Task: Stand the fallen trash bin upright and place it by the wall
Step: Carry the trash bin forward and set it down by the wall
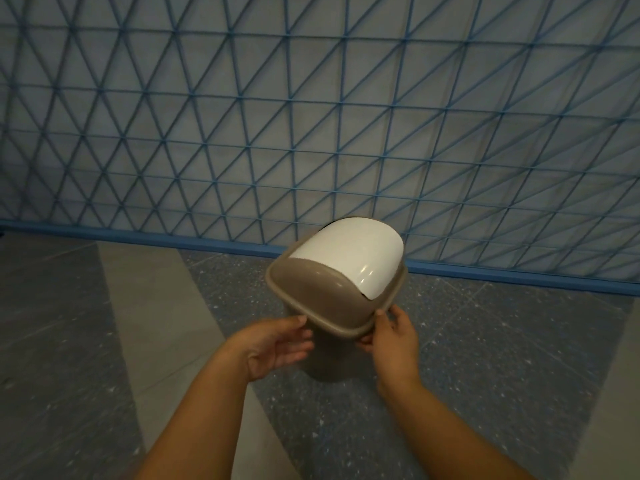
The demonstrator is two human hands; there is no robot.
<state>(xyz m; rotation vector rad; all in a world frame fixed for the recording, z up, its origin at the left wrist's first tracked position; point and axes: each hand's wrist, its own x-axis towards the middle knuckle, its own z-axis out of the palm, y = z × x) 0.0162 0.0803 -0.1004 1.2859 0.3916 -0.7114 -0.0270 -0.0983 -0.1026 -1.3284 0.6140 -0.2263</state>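
Observation:
A small taupe trash bin (308, 289) with a white swing lid (349, 258) stands upright, seen from above, a short way in front of the wall (311, 133). My left hand (277, 344) is at the bin's left side just under the rim, fingers spread and curved, its thumb touching the rim. My right hand (391, 334) pinches the rim at the bin's near right corner. The bin's lower body (329, 368) shows between my hands; whether its base rests on the floor is not clear.
The wall is pale with a blue triangular lattice and a blue skirting strip (207, 242) along its foot. The floor (485, 358) has grey speckled tiles with lighter angled bands (138, 306).

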